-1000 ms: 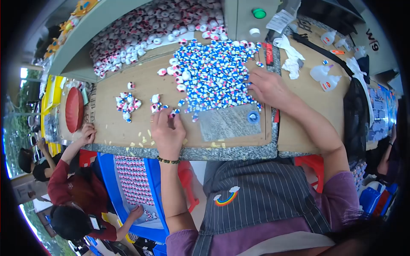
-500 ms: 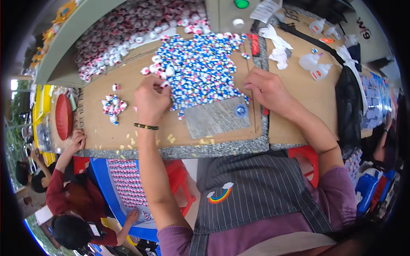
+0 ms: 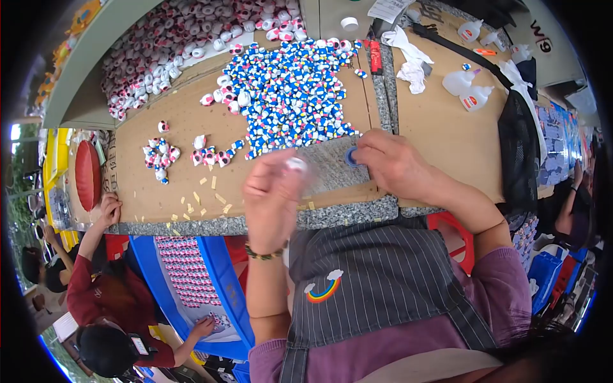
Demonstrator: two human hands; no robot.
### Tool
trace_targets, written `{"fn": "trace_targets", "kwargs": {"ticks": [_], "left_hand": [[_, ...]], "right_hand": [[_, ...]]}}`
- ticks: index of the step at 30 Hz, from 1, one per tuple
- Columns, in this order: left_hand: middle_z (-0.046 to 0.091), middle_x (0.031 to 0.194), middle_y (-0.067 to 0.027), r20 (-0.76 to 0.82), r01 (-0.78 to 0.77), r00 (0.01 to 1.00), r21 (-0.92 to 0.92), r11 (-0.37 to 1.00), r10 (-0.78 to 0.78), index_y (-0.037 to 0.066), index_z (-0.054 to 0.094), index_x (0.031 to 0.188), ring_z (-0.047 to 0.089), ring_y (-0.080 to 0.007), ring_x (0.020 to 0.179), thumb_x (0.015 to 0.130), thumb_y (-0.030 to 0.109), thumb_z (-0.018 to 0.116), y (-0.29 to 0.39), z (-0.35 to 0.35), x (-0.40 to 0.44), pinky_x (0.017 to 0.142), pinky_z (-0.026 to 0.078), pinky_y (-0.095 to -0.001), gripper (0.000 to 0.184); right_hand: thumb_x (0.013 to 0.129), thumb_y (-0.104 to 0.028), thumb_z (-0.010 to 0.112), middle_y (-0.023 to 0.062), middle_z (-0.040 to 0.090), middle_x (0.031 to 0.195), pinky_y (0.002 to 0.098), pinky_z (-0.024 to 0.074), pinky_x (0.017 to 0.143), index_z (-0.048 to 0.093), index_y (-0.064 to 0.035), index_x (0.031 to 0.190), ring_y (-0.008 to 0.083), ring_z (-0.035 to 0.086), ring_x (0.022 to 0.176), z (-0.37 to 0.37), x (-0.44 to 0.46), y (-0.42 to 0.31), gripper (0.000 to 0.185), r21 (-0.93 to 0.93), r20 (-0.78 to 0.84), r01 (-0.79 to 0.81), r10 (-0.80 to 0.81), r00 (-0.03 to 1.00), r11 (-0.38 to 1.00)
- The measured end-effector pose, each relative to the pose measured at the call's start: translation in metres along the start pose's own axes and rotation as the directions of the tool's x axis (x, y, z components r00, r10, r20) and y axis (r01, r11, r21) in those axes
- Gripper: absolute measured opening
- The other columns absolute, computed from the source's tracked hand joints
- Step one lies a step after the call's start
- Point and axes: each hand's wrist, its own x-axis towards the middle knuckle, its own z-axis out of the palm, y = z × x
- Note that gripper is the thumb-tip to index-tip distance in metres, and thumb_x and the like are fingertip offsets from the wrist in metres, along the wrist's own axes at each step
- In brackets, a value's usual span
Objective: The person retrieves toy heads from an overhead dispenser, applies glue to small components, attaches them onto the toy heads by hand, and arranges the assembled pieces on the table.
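My left hand [image 3: 271, 198] is raised over the table's front edge, its fingers closed on a small white and pink figure head [image 3: 295, 165], blurred by motion. My right hand [image 3: 393, 159] has its fingertips pinched together at a small round blue dish [image 3: 351, 157]; what they hold, if anything, is hidden. The dish lies on a clear flat sheet [image 3: 329, 167]. Beyond both hands spreads a large heap of tiny blue and white figure pieces [image 3: 294, 89]. A short row of joined white, pink and blue figures [image 3: 214, 155] lies left of the heap.
More white and pink heads fill a bin [image 3: 185, 45] at the back left. A small cluster of figures [image 3: 161, 156] and a red dish [image 3: 87, 175] are at left. White squeeze bottles [image 3: 476, 97] stand at right. A co-worker's hand [image 3: 110, 209] rests on the table's left edge.
My left hand has come back from the heap toward me, carrying a head. My right hand has moved down to the blue dish. The short row of figures is now uncovered.
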Motion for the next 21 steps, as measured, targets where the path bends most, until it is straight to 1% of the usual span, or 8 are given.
{"fn": "trace_targets", "kwargs": {"ticks": [2, 5, 6, 9, 12, 15, 18, 21], "left_hand": [[0.064, 0.105, -0.0143, 0.037, 0.019, 0.999, -0.04, 0.999, -0.018, -0.005, 0.057, 0.113, 0.065, -0.0218, 0.09, 0.084, -0.003, 0.065, -0.013, 0.014, -0.009, 0.081, 0.054, -0.0334, 0.03], [0.065, 0.104, -0.0156, 0.028, -0.025, 0.999, 0.189, 0.982, 0.02, -0.006, 0.057, 0.114, 0.066, -0.023, 0.091, 0.082, -0.006, 0.066, -0.028, 0.011, -0.016, 0.082, 0.055, -0.0338, 0.033], [0.066, 0.102, -0.0156, -0.004, -0.039, 0.999, 0.202, 0.979, 0.041, -0.006, 0.057, 0.114, 0.067, -0.0229, 0.091, 0.08, -0.008, 0.068, -0.032, 0.014, -0.015, 0.082, 0.056, -0.0335, 0.036], [0.066, 0.103, -0.0155, 0.025, -0.077, 0.997, 0.258, 0.963, 0.073, -0.006, 0.057, 0.114, 0.067, -0.0216, 0.091, 0.08, -0.008, 0.068, -0.037, 0.014, -0.015, 0.081, 0.056, -0.033, 0.036], [0.069, 0.085, -0.0094, -0.029, -0.109, 0.992, 0.29, 0.951, 0.123, -0.005, 0.063, 0.108, 0.065, -0.0095, 0.076, 0.079, -0.008, 0.07, -0.037, 0.024, -0.013, 0.066, 0.052, -0.0203, 0.03], [0.068, 0.09, -0.0097, -0.018, -0.073, 0.997, 0.27, 0.96, 0.081, -0.005, 0.064, 0.105, 0.063, -0.0073, 0.076, 0.079, -0.007, 0.071, -0.034, 0.029, -0.015, 0.066, 0.051, -0.0195, 0.027], [0.067, 0.1, -0.0112, 0.017, -0.126, 0.992, 0.327, 0.937, 0.127, -0.005, 0.065, 0.104, 0.063, -0.0081, 0.08, 0.08, -0.004, 0.071, -0.042, 0.023, -0.017, 0.067, 0.051, -0.0198, 0.025], [0.065, 0.105, -0.0119, 0.018, -0.26, 0.964, 0.278, 0.925, 0.266, -0.005, 0.065, 0.103, 0.062, -0.0094, 0.083, 0.081, -0.003, 0.071, -0.053, 0.036, -0.022, 0.069, 0.05, -0.021, 0.023]], "right_hand": [[0.071, 0.009, 0.063, 0.0123, 0.058, 0.084, 0.0361, 0.0503, 0.063, 0.062, 0.0007, 0.085, 0.0273, 0.06, 0.071, 0.002, 0.0, -0.001, 0.016, 0.16, -0.071, -0.065, 0.077, 0.994, 0.985], [0.075, 0.007, 0.065, 0.0109, 0.06, 0.082, 0.0311, 0.0482, 0.061, 0.065, 0.0014, 0.085, 0.0214, 0.06, 0.069, -0.009, 0.005, -0.014, 0.011, 0.422, -0.102, -0.181, 0.245, 0.964, 0.888], [0.077, 0.006, 0.066, 0.0103, 0.062, 0.082, 0.029, 0.0474, 0.06, 0.066, 0.0017, 0.085, 0.0188, 0.06, 0.068, -0.013, 0.008, -0.019, 0.009, 0.508, -0.095, -0.217, 0.304, 0.948, 0.834], [0.081, 0.004, 0.066, 0.0073, 0.063, 0.083, 0.0246, 0.0444, 0.06, 0.067, 0.0017, 0.087, 0.0119, 0.058, 0.07, -0.015, 0.011, -0.026, 0.007, 0.657, -0.095, -0.209, 0.355, 0.93, 0.724], [0.082, 0.004, 0.065, 0.0062, 0.063, 0.084, 0.0231, 0.0436, 0.06, 0.068, 0.0022, 0.088, 0.0097, 0.058, 0.071, -0.009, 0.012, -0.029, 0.007, 0.717, -0.101, -0.187, 0.366, 0.925, 0.671], [0.083, 0.004, 0.065, 0.0061, 0.062, 0.083, 0.0224, 0.0439, 0.061, 0.067, 0.0027, 0.089, 0.0095, 0.057, 0.072, -0.003, 0.012, -0.03, 0.006, 0.765, -0.098, -0.174, 0.38, 0.92, 0.62], [0.084, 0.004, 0.064, 0.0062, 0.061, 0.083, 0.0214, 0.0438, 0.062, 0.066, 0.0032, 0.089, 0.0091, 0.057, 0.073, 0.01, 0.008, -0.035, 0.005, 0.874, -0.093, -0.138, 0.439, 0.894, 0.465], [0.085, 0.005, 0.063, 0.0066, 0.061, 0.084, 0.0212, 0.0439, 0.062, 0.064, 0.0035, 0.087, 0.0085, 0.057, 0.073, 0.019, -0.004, -0.039, 0.003, 0.827, -0.204, -0.086, 0.439, 0.875, 0.556]]}}
